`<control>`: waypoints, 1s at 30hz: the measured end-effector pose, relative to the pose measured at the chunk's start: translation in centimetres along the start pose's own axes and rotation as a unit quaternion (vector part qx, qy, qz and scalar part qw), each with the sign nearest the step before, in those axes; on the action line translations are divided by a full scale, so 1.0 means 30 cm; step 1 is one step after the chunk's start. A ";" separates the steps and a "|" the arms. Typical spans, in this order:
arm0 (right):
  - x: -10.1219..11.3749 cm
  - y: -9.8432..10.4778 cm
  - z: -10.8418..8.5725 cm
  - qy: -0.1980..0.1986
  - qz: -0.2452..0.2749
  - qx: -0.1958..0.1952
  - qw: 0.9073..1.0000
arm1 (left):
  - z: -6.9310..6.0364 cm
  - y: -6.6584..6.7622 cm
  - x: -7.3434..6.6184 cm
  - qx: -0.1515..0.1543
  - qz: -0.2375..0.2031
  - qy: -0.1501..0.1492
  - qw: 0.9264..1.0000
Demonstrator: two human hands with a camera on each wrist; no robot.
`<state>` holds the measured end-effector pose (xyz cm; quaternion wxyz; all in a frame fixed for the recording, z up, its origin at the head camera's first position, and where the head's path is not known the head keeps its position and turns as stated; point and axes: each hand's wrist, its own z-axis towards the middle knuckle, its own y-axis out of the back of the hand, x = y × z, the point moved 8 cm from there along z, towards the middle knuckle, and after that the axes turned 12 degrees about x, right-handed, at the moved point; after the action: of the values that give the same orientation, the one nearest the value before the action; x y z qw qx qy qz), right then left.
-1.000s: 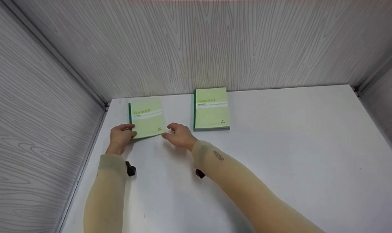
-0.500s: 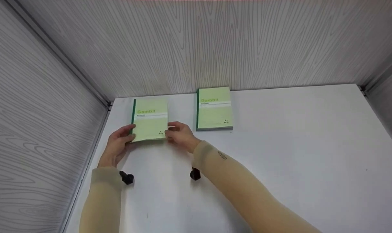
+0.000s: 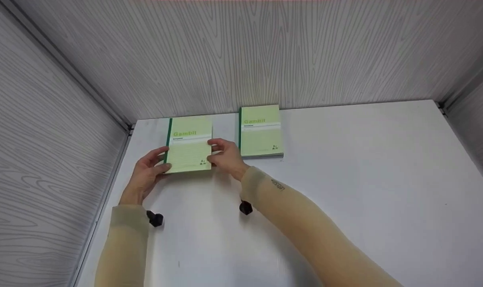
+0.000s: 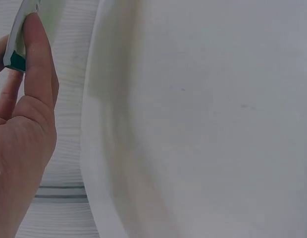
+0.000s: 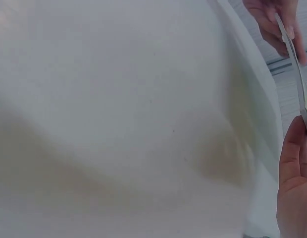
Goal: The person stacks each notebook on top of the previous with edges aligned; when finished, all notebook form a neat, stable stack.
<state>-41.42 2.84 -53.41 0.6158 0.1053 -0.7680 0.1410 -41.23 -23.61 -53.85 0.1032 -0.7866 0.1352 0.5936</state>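
A light green notebook (image 3: 189,153) with a dark green spine and "Gambit" on its cover is held off the table between both hands. My left hand (image 3: 144,173) pinches its spine side near the lower corner, thumb on the cover. The left wrist view shows the green spine corner (image 4: 16,60) between thumb and fingers. At the opposite edge my right hand (image 3: 227,157) pinches the notebook. From the right wrist it appears nearly edge-on. Just right of the right hand, matching notebooks (image 3: 261,137) lie in a stack, spine to the left.
The white table (image 3: 345,179) reaches a grey wood-grain wall (image 3: 265,52) at the back. Another such panel (image 3: 34,159) stands along the left side. Black wrist devices (image 3: 156,219) hang beneath both forearms.
The right hand has gone from just beside the notebook to gripping its right edge. Both hands have raised the notebook and shifted it right, nearer the stack, which stays put.
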 end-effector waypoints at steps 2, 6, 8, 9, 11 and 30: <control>0.012 0.027 -0.007 -0.004 -0.021 0.002 1.000 | 0.016 -0.022 -0.011 0.005 0.028 0.007 1.000; 0.039 0.102 -0.033 -0.005 -0.067 0.014 0.998 | 0.058 -0.091 -0.034 0.012 0.072 0.021 0.997; 0.054 0.148 -0.052 0.005 -0.086 0.022 0.996 | 0.083 -0.127 -0.051 0.013 0.087 0.022 0.996; 0.060 0.173 -0.063 0.011 -0.093 0.025 0.995 | 0.097 -0.146 -0.061 0.013 0.094 0.021 0.995; 0.070 0.231 -0.087 0.023 -0.105 0.027 0.994 | 0.129 -0.188 -0.081 0.018 0.104 0.016 0.994; 0.077 0.644 -0.199 -0.026 -0.205 -0.071 0.976 | 0.394 -0.590 -0.160 0.043 0.237 0.019 0.970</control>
<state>-42.95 23.05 -51.64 0.6177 0.2197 -0.7537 -0.0458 -47.24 -2.69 -52.43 -0.0092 -0.7379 0.3453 0.5798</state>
